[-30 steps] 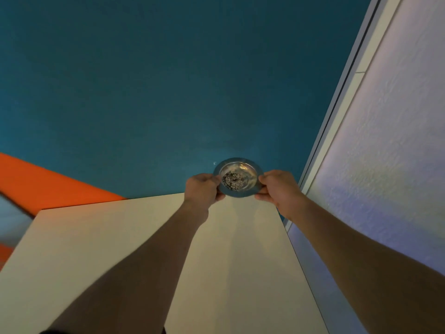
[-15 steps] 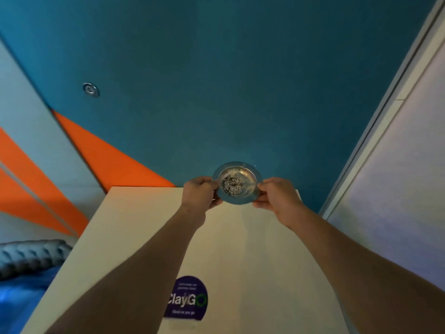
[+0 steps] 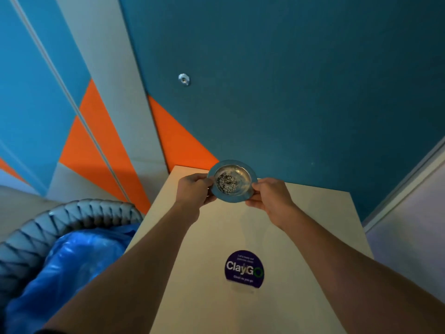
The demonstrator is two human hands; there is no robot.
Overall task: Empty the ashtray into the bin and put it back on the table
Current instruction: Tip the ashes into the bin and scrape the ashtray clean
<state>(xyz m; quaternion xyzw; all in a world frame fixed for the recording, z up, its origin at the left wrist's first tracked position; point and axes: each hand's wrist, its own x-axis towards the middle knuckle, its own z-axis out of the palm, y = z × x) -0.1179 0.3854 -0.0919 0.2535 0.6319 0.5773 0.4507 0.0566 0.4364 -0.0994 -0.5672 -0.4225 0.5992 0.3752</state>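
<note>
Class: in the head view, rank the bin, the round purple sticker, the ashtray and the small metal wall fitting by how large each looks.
1. bin, though nearness inflates it
2. ashtray
3. purple sticker, close to the ashtray, so unsure
4. wall fitting

One head-worn view looks forward and down, close over the table (image 3: 301, 237), the bin (image 3: 72, 237) lower left.

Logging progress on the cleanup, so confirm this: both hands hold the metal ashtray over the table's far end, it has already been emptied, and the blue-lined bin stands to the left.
One detail is wrong. The ashtray is not emptied: the head view shows dark ash in its bowl. The rest stands: the left hand and right hand hold it over the table, and the bin stands to the left.
</note>
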